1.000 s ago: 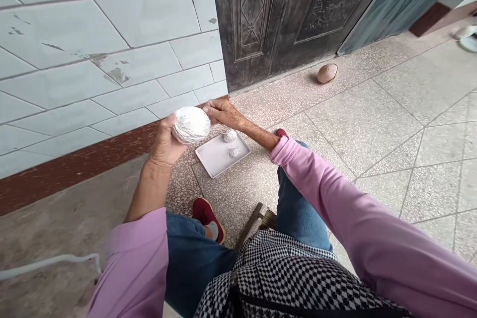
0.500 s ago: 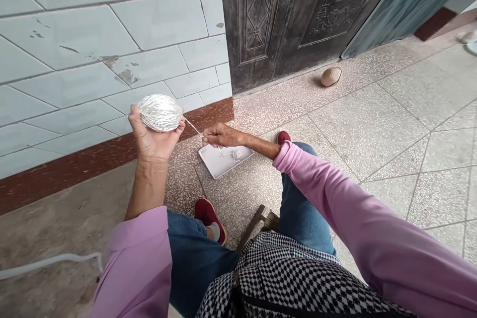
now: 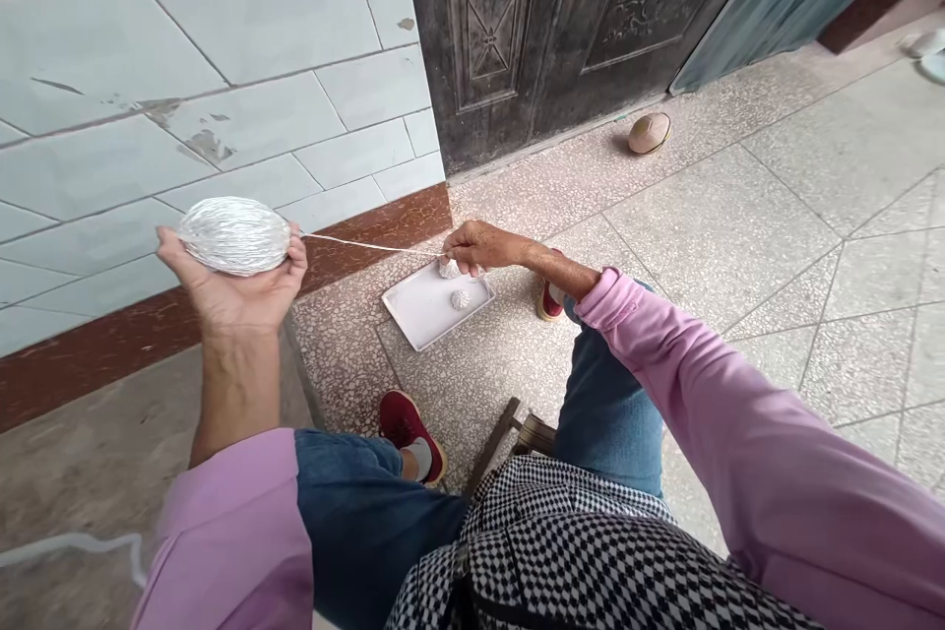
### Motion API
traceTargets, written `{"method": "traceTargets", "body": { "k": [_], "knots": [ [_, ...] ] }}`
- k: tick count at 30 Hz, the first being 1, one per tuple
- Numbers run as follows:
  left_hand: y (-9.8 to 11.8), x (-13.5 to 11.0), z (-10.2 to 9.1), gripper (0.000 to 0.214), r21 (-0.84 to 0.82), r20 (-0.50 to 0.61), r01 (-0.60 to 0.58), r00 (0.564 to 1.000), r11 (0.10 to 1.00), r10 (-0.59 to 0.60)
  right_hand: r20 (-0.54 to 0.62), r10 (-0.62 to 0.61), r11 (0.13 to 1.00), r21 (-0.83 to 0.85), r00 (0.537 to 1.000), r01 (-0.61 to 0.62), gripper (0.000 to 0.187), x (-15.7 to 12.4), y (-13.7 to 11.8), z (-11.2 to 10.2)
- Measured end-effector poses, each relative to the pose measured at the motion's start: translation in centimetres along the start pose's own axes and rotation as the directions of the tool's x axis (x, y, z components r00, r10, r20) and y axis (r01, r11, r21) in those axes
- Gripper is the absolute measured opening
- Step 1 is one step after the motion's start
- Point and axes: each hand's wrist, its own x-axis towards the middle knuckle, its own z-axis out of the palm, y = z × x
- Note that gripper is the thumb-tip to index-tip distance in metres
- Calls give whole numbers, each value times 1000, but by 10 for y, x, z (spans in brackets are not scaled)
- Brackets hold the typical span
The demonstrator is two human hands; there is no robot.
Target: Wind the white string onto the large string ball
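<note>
My left hand (image 3: 242, 303) cups a ball of shiny white string (image 3: 234, 236), thumb at one end and fingers curled at the other. A single strand (image 3: 354, 242) runs from the ball's right end, nearly straight, to my right hand (image 3: 478, 244). The fingers of that hand are pinched together on the strand, above the far edge of a shallow white tray (image 3: 413, 315). A small ridged white ball (image 3: 461, 299) rests in the tray. Another whitish lump (image 3: 448, 267) shows just under my right fingers, partly hidden by them; whether it hangs or lies there I cannot tell.
A tiled wall (image 3: 243, 30) with a brown base strip rises on the left, and a dark carved door (image 3: 546, 20) stands ahead. On the speckled floor by the door lies a rounded pinkish object (image 3: 650, 133). A white hose-like line (image 3: 74, 543) crosses the lower left.
My hands have moved apart: the left with the string ball leftward, the right to the right. The strand between them is longer. More of the tray shows.
</note>
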Motion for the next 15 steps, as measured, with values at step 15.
{"method": "traceTargets", "body": {
  "k": [15],
  "knots": [
    [-59, -17, 39, 104, 237, 339, -15, 938, 971, -69, -112, 44, 786, 617, 993, 35, 40, 46, -23, 51]
  ]
}}
